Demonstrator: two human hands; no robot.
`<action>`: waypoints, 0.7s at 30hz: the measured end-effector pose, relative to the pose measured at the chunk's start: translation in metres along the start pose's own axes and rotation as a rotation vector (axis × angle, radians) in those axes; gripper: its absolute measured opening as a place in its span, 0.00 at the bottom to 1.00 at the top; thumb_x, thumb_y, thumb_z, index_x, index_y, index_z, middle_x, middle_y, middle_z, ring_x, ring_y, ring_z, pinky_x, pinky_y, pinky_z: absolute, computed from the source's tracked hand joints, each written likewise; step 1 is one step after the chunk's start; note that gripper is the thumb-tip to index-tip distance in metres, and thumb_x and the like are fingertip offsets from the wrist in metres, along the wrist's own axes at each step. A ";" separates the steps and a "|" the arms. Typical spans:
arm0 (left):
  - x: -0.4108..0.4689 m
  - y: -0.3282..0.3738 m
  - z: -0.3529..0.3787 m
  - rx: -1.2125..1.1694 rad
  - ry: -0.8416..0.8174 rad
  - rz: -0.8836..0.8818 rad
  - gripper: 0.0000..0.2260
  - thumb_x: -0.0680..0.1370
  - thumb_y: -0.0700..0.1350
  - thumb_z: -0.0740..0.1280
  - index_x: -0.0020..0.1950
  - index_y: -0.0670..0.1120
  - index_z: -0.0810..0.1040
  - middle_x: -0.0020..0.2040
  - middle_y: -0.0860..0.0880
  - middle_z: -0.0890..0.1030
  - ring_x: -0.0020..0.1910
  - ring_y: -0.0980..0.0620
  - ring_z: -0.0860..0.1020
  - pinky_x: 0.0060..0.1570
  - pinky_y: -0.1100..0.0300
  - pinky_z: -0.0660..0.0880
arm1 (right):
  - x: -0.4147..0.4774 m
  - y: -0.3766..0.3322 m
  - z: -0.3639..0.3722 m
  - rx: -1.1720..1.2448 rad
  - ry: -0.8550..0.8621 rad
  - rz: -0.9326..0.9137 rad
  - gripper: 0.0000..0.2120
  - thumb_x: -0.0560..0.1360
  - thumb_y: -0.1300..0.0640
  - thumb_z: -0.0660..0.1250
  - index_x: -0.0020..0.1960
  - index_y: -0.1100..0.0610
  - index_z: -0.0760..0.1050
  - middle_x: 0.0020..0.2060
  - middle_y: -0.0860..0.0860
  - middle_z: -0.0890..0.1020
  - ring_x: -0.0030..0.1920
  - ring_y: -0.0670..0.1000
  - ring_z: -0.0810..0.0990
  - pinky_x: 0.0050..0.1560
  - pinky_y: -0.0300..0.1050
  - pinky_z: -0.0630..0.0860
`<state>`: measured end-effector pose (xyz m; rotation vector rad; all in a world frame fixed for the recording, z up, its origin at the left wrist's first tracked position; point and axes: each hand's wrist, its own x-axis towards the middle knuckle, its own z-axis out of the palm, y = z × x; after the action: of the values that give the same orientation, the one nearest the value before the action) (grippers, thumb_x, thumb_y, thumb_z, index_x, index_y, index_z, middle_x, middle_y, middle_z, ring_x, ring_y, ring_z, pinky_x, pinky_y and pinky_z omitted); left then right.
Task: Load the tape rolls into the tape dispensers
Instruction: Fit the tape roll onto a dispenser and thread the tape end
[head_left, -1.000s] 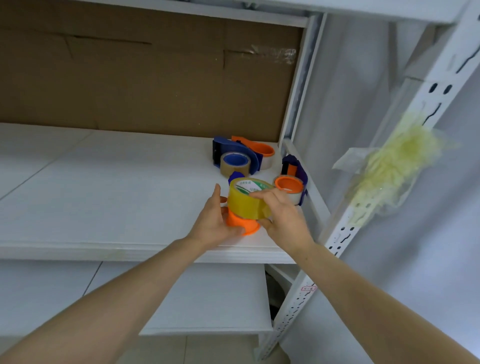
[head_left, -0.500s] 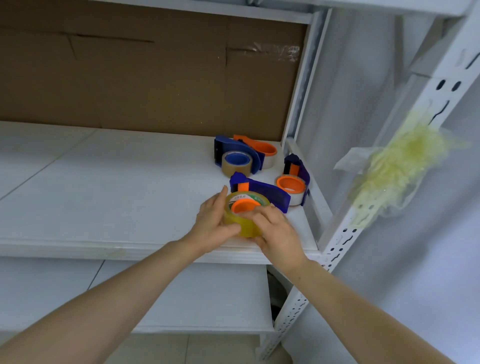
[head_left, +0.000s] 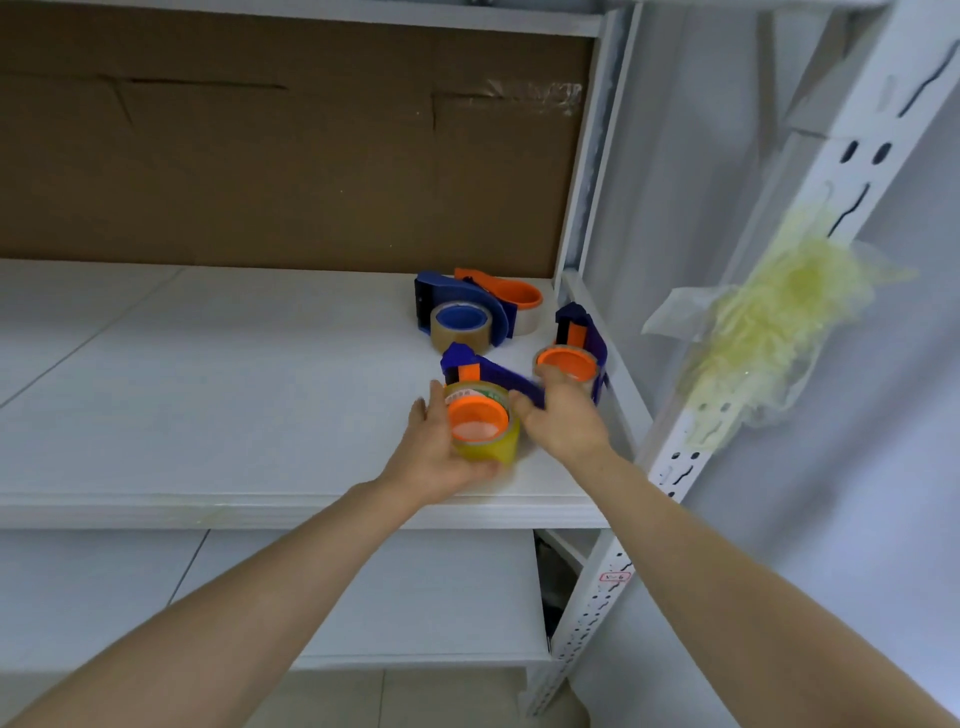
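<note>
- Two forearms are showing in the head view, both bare from the frame's lower edge up to the wrist; no sleeve edge is coming into view.
- Left hand (head_left: 434, 451) is wearing nothing: no glove, ring, watch or band visible.
- Right hand (head_left: 563, 421) is likewise going uncovered, wrist bare.
- Fingernails are looking short and unpainted where they show; finer detail is blurring out.
- Nothing above the forearms is showing.
</note>
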<state>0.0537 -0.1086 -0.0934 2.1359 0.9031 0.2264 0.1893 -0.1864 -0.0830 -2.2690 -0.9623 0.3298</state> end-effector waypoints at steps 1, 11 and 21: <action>0.000 -0.001 0.001 -0.081 0.005 -0.013 0.59 0.60 0.58 0.77 0.76 0.49 0.38 0.74 0.44 0.59 0.72 0.44 0.62 0.69 0.51 0.65 | -0.004 -0.005 0.003 0.015 -0.031 0.015 0.24 0.77 0.45 0.60 0.69 0.56 0.64 0.58 0.56 0.78 0.60 0.56 0.75 0.58 0.48 0.72; -0.012 0.022 -0.017 -0.647 0.198 0.090 0.31 0.76 0.34 0.63 0.74 0.52 0.55 0.66 0.55 0.66 0.68 0.55 0.65 0.60 0.67 0.66 | -0.017 -0.011 0.018 0.826 -0.105 0.365 0.08 0.76 0.62 0.64 0.55 0.61 0.74 0.51 0.61 0.81 0.50 0.61 0.81 0.46 0.57 0.81; -0.027 0.033 -0.020 -0.940 0.060 0.070 0.10 0.77 0.37 0.64 0.54 0.48 0.80 0.54 0.44 0.82 0.55 0.46 0.79 0.57 0.55 0.75 | -0.033 -0.030 0.020 1.128 -0.171 0.415 0.14 0.77 0.58 0.63 0.58 0.65 0.75 0.43 0.60 0.82 0.38 0.55 0.82 0.37 0.46 0.80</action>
<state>0.0430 -0.1292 -0.0521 1.2840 0.5744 0.6153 0.1404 -0.1851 -0.0792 -1.3544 -0.2071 0.9691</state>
